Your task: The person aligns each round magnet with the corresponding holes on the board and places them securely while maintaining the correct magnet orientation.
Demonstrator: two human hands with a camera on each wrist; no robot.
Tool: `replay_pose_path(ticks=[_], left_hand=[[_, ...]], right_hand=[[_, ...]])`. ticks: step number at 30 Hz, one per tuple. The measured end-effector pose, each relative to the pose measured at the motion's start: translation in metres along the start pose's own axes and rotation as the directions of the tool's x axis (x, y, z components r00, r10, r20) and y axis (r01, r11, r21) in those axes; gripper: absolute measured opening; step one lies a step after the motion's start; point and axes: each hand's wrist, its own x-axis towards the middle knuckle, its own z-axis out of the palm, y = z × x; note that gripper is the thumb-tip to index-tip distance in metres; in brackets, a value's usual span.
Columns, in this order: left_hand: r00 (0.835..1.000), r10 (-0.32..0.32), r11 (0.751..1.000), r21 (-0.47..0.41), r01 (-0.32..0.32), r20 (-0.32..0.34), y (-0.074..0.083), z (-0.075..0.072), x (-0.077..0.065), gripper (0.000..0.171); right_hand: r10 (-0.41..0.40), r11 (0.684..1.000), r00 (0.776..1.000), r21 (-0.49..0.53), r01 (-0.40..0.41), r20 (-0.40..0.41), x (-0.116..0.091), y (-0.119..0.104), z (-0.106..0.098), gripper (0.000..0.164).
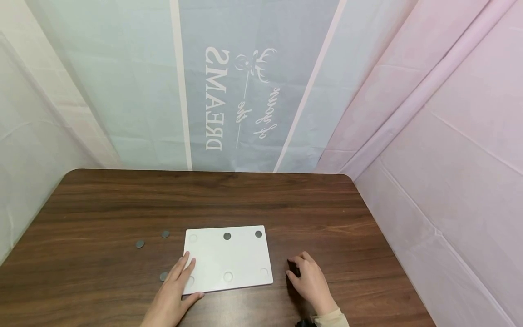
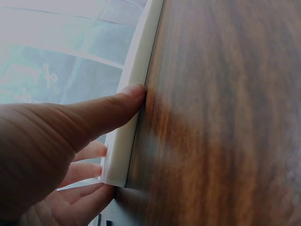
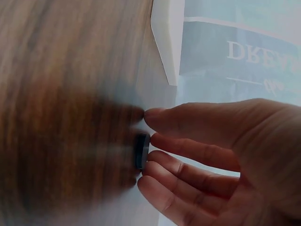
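Note:
A white board (image 1: 229,256) with round recesses lies on the table. Two dark discs sit in its far row: one disc (image 1: 227,236) near the middle, another disc (image 1: 258,234) at the far right corner. My left hand (image 1: 173,290) rests at the board's near left corner. In the left wrist view, its straight thumb (image 2: 127,96) presses the board's edge. Right of the board, my right hand (image 1: 310,281) is low over the table, fingers bent. The right wrist view shows a small dark disc (image 3: 142,150) at its fingertips, the thumb a little apart from it.
Left of the board lie three grey discs: a disc (image 1: 165,234), a second disc (image 1: 140,244), and a third disc (image 1: 163,276) partly behind my left hand. The brown wooden table (image 1: 318,204) ends at a printed curtain (image 1: 253,91) behind, with pale cloth at both sides.

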Motion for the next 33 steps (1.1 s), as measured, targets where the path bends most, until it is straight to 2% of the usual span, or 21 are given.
replay_pose_path(ticks=[6,17,33], left_hand=[[1.0,0.0,1.0,-0.001,0.0,-0.003,0.0001,0.0001,-0.0004,0.075],[1.0,-0.002,1.0,-0.007,0.002,-0.007,-0.0003,0.0007,-0.001,0.075],[1.0,0.005,1.0,-0.012,-0.005,-0.006,0.0,0.0007,-0.001,0.074]], right_hand=[[0.001,1.0,1.0,0.017,-0.001,-0.019,-0.0031,0.0002,0.0005,0.023],[0.0,0.993,1.0,0.115,0.004,-0.028,-0.0038,-0.0003,0.0009,0.017],[0.014,0.997,0.997,0.08,-0.008,-0.07,-0.0008,0.0003,0.0054,0.012]])
